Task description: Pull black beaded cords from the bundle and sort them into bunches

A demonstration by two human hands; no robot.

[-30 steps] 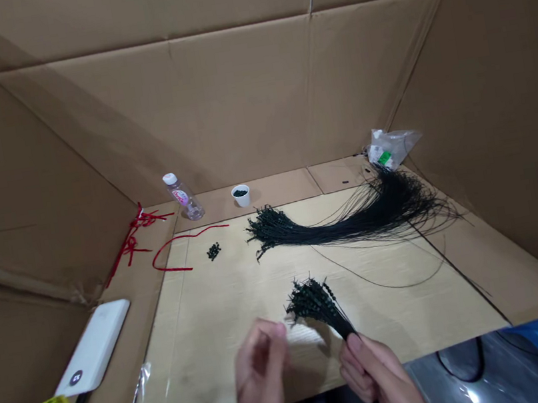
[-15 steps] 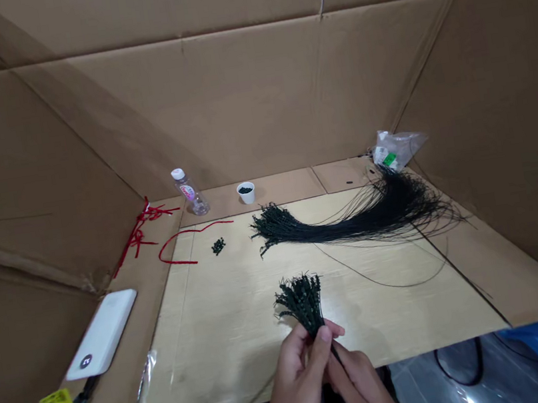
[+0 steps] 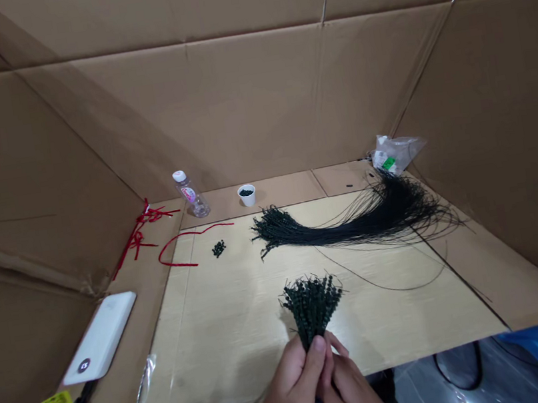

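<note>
Near the table's front edge I hold a bundle of dark green beaded strands (image 3: 313,306) upright, its beaded ends fanned out at the top. My left hand (image 3: 293,380) is closed round the bundle's lower part, thumb pressed on its front. Against it, my right hand (image 3: 349,378) is closed on the same bundle from the right; the strands below are hidden by the hands. Beyond them lies a larger bunch of black strands (image 3: 354,229) with beaded ends to the left. A small pile of dark beads (image 3: 219,249) and a red cord (image 3: 174,246) lie to the left.
At the back stand a clear bottle (image 3: 192,196) and a white cup (image 3: 246,196) holding dark beads. A plastic bag (image 3: 396,154) sits back right. More red cords (image 3: 140,234) and a white power bank (image 3: 101,337) lie left. Cardboard walls (image 3: 254,102) enclose the table.
The bundle's beaded ends have spread wider and shifted slightly right. My hands have moved a little lower and closer together around it.
</note>
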